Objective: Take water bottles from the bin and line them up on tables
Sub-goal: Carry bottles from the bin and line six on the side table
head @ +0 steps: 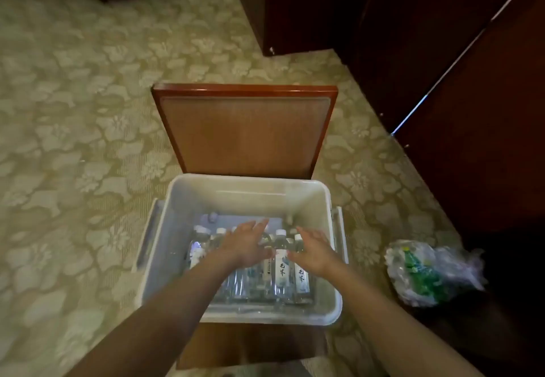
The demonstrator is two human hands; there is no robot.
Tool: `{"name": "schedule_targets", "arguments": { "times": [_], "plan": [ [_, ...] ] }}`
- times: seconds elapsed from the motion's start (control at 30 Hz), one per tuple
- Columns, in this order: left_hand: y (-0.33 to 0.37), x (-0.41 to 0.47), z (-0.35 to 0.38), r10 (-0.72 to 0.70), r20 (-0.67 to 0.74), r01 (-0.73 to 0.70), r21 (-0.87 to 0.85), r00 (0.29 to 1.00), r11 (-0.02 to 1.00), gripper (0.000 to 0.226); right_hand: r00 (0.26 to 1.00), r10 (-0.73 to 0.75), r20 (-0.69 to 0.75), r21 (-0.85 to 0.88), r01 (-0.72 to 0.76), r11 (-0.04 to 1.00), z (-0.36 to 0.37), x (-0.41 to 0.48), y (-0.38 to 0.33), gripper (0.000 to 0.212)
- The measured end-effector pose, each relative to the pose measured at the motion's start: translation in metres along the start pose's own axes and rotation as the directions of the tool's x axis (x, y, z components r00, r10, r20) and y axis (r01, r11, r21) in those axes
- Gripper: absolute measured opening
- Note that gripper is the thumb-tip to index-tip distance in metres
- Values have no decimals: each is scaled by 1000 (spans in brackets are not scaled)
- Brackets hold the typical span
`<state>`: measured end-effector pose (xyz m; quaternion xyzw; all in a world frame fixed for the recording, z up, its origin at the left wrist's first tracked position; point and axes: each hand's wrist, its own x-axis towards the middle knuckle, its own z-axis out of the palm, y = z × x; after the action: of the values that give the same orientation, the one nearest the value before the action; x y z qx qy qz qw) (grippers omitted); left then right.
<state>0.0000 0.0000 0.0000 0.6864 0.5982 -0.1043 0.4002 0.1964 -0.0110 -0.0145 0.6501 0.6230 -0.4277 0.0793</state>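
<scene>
Plastic bin (236,196) holds bottles (280,273) lying side by side. Inside it, left hand (244,244) and right hand (314,251) hover above them, fingers spread and empty, seemingly readying a grab.

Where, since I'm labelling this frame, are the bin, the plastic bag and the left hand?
bin (250,199): head view, bare far wall.
plastic bag (433,273): head view, crumpled middle.
left hand (246,247): head view, back of the hand.
</scene>
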Motion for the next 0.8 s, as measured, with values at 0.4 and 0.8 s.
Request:
{"name": "schedule_targets", "arguments": {
  "times": [0.4, 0.8],
  "plan": [
    [-41, 98, 27, -153, 84, 156, -37, 985, 987, 85, 989, 38, 140, 58, -46, 997, 25, 107, 18, 69],
    [-54, 146, 54, -187, 193, 188, 10, 963, 982, 77, 970, 41, 238, -59, -28, 998, 44, 152, 31, 60]
  ]
}}
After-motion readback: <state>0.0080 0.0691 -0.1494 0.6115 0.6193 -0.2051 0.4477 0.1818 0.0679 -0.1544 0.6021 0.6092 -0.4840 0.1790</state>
